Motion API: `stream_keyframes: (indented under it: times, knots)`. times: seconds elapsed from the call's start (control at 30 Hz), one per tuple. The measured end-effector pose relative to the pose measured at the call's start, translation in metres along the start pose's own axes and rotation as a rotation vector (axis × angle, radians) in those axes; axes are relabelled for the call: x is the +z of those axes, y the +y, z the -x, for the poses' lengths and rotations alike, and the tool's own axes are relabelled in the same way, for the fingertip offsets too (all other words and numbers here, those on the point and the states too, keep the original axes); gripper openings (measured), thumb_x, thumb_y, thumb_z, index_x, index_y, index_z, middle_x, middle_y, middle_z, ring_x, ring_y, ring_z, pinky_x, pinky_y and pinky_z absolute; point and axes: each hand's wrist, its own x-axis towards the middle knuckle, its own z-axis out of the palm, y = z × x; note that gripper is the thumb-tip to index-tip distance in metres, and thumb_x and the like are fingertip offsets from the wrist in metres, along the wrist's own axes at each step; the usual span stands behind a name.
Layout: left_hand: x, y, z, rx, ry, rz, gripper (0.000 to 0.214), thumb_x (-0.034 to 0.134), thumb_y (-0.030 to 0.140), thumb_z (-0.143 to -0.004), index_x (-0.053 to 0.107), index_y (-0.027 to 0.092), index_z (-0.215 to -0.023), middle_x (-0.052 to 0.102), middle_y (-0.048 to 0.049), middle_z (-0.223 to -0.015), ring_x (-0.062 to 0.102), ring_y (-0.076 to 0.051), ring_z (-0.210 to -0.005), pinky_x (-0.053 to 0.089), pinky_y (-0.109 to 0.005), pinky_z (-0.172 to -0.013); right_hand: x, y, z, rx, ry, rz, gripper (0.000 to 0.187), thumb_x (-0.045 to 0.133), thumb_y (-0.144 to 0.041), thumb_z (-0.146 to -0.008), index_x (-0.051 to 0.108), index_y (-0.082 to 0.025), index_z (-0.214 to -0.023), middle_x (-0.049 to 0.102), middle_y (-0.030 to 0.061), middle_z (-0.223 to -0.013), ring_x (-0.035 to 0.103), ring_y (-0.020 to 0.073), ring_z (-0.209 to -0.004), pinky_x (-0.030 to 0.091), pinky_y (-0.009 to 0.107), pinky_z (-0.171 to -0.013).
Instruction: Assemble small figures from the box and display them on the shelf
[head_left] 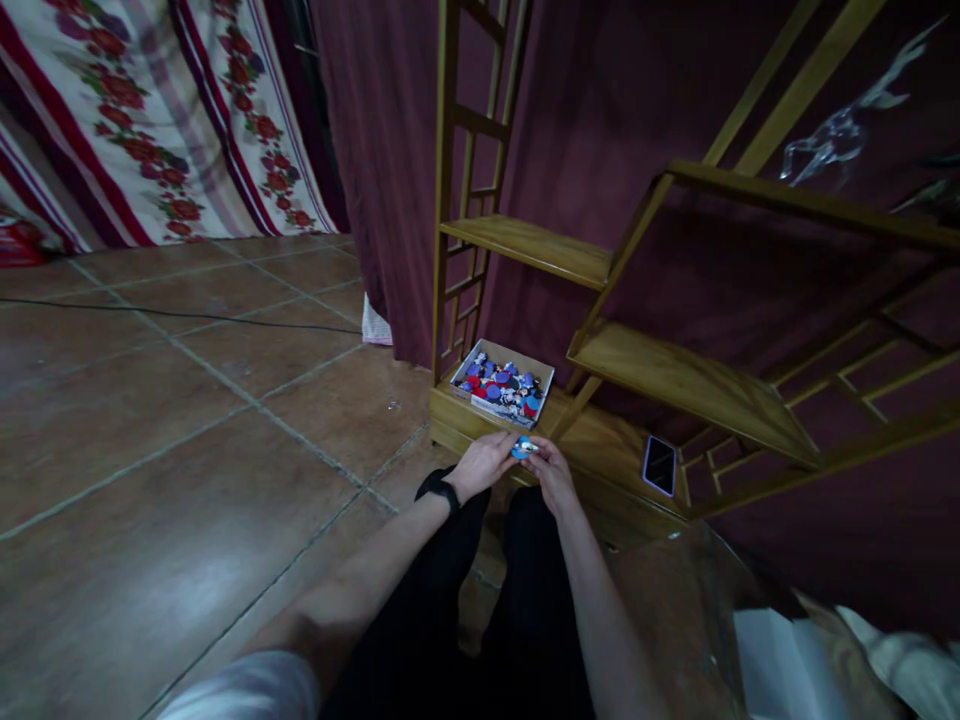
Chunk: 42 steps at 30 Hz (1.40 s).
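Observation:
Between my two hands is a small blue and white figurine-like piece [523,448], too small to make out fully. My left hand [486,464], with a black band at the wrist, closes on its left side. From the other side, my right hand [551,470] pinches it with the fingertips. Just beyond my hands, a shallow white cardboard box [541,378] rests on the low wooden shelf. It holds many small figures in blue, purple, red, black and white.
A wooden shelf unit [525,245] with stepped boards rises ahead. A phone-like dark-screened device [660,466] lies on its base at right. A black cable [187,314] crosses the tiled floor. White paper [787,660] is at lower right.

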Motion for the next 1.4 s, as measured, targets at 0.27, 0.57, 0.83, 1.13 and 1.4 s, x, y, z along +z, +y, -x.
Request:
stream_keyframes:
  times: [0.27, 0.57, 0.83, 1.13, 1.4]
  knots:
    - [0.000, 0.003, 0.000, 0.104, -0.002, -0.206, 0.039, 0.036, 0.036, -0.090, 0.043, 0.014, -0.123, 0.059, -0.0111, -0.100, 0.056, -0.020, -0.094, 0.040, -0.033, -0.083, -0.007, -0.003, 0.001, -0.010, -0.038, 0.068, 0.031, 0.071, -0.025, -0.060, 0.062, -0.022, -0.089, 0.066, 0.0008, -0.089, 0.060, 0.0157, -0.080, 0.049, 0.029, -0.071]
    - [0.003, 0.014, 0.001, 0.139, -0.048, -0.361, 0.040, 0.032, 0.022, -0.091, 0.037, 0.011, -0.129, 0.057, -0.0122, -0.107, 0.054, -0.020, -0.098, 0.038, -0.032, -0.085, -0.019, -0.005, 0.000, 0.008, -0.062, 0.091, 0.035, 0.069, -0.017, -0.057, 0.061, -0.023, -0.091, 0.066, -0.0002, -0.090, 0.060, 0.0153, -0.081, 0.049, 0.028, -0.073]
    - [0.004, 0.017, 0.002, 0.162, -0.085, -0.349, 0.042, 0.033, 0.013, -0.089, 0.034, 0.011, -0.131, 0.056, -0.0130, -0.111, 0.053, -0.020, -0.102, 0.038, -0.034, -0.088, -0.021, -0.013, 0.003, 0.038, -0.071, 0.101, 0.034, 0.071, -0.018, -0.056, 0.061, -0.023, -0.088, 0.067, -0.0007, -0.087, 0.060, 0.0141, -0.078, 0.049, 0.027, -0.072]
    - [0.001, 0.016, 0.001, -0.030, -0.014, 0.170, 0.037, 0.043, 0.024, -0.087, 0.045, 0.020, -0.124, 0.059, -0.0086, -0.107, 0.056, -0.018, -0.097, 0.044, -0.034, -0.087, -0.017, -0.017, 0.007, 0.056, -0.100, 0.097, 0.030, 0.071, -0.026, -0.063, 0.062, -0.022, -0.092, 0.067, 0.0008, -0.087, 0.060, 0.0132, -0.075, 0.048, 0.026, -0.069]
    - [0.014, -0.009, -0.018, -0.471, -0.038, 1.118, 0.048, 0.073, 0.022, -0.061, 0.062, 0.013, -0.107, 0.069, -0.0073, -0.084, 0.062, -0.018, -0.075, 0.047, -0.032, -0.077, -0.007, -0.022, 0.000, 0.097, -0.120, 0.026, 0.043, 0.077, -0.033, -0.058, 0.062, -0.020, -0.096, 0.065, 0.0009, -0.082, 0.059, 0.0133, -0.069, 0.047, 0.026, -0.063]
